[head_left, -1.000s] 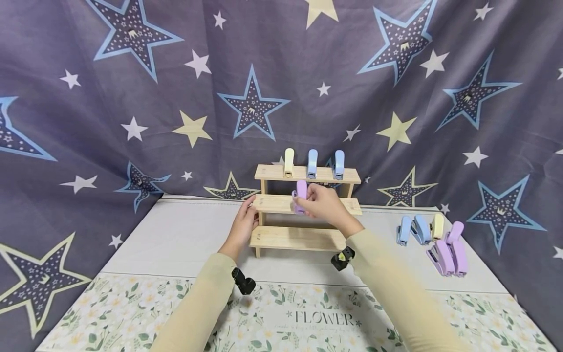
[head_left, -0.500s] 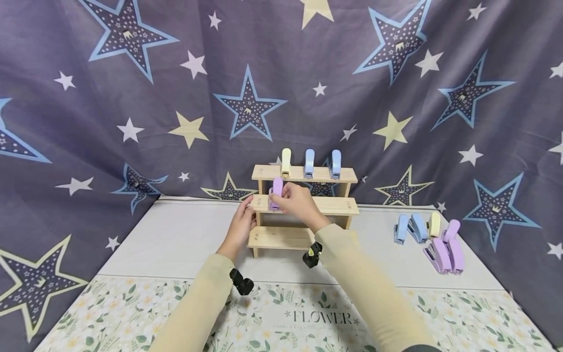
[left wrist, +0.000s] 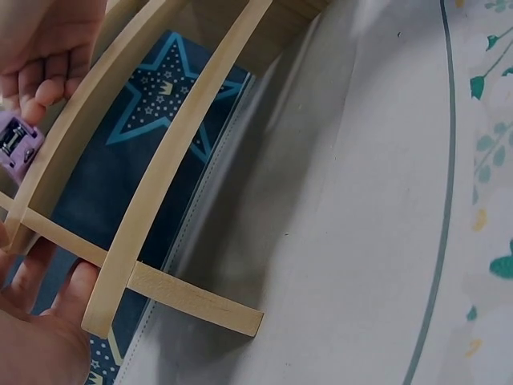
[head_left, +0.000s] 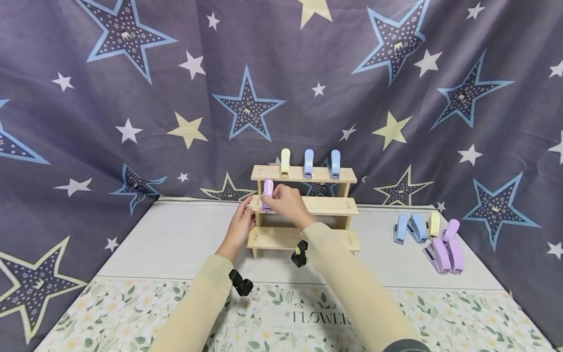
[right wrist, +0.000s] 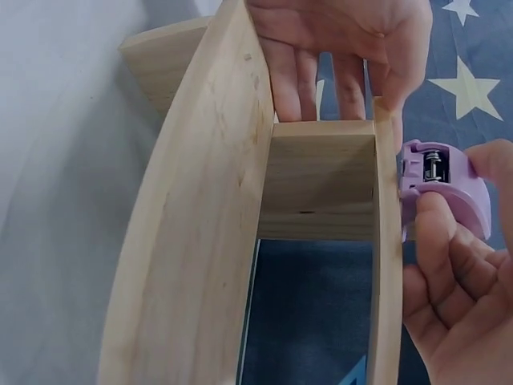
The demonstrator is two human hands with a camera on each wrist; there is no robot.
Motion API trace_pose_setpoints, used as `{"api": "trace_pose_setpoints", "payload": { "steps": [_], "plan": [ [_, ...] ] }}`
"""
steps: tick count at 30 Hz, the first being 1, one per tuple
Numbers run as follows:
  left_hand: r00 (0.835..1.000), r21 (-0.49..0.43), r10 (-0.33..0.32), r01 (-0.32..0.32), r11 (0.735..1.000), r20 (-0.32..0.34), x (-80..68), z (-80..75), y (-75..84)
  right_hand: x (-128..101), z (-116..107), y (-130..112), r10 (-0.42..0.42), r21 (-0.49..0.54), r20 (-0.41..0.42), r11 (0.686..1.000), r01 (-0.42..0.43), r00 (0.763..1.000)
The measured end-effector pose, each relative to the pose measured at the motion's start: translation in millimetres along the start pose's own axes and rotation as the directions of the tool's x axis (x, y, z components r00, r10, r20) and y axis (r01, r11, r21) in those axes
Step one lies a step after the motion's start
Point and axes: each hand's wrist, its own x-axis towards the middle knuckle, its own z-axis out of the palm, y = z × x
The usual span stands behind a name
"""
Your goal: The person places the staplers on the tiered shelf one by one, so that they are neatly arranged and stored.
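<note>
My right hand (head_left: pixel 289 204) pinches a small purple stapler (head_left: pixel 268 189) between thumb and fingers, upright at the left end of the middle step of a wooden three-step display rack (head_left: pixel 327 205). In the right wrist view, the base of the purple stapler (right wrist: pixel 449 183) sits right at the board's edge. My left hand (head_left: pixel 239 226) grips the rack's left end, thumb by the middle board and fingers around the side support, as the left wrist view shows. On the top step stand a yellow stapler (head_left: pixel 285 164) and two blue staplers (head_left: pixel 308 165).
To the right on the white tabletop (head_left: pixel 189 234) lies a group of staplers: blue ones (head_left: pixel 400 229), a yellow one (head_left: pixel 433 224) and purple ones (head_left: pixel 440 254). A floral cloth (head_left: pixel 127 313) covers the front. A star-patterned curtain (head_left: pixel 246 29) hangs close behind the rack.
My right hand has carried the purple stapler leftward along the middle step, from near its centre to the left end. The left hand keeps its hold on the rack.
</note>
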Motion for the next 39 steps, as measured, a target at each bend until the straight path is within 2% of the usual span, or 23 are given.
{"api": "trace_pose_setpoints", "payload": {
  "steps": [11, 24, 33, 39],
  "plan": [
    [1.0, -0.01, 0.024, -0.024, 1.0, -0.001, 0.5, -1.3, -2.1, 0.5, 3.4, -5.2, 0.03, -0.005, 0.015, 1.0, -0.03, 0.999],
    [1.0, 0.004, 0.017, -0.017, 1.0, -0.008, 0.5, -2.5, -3.6, 2.2, 7.6, -5.4, 0.062, -0.002, 0.037, 0.998, -0.062, 0.997],
    [1.0, 0.027, 0.009, -0.009, 1.0, -0.007, -0.3, -1.4, -0.5, 2.6, 6.2, -3.8, 0.082, 0.001, 0.022, 0.997, -0.082, 0.996],
    [1.0, 0.023, 0.003, -0.003, 1.0, -0.006, -0.3, -0.8, 0.0, -0.8, 0.1, -4.1, 0.092, 0.062, 0.041, 0.994, -0.095, 0.995]
  ]
}}
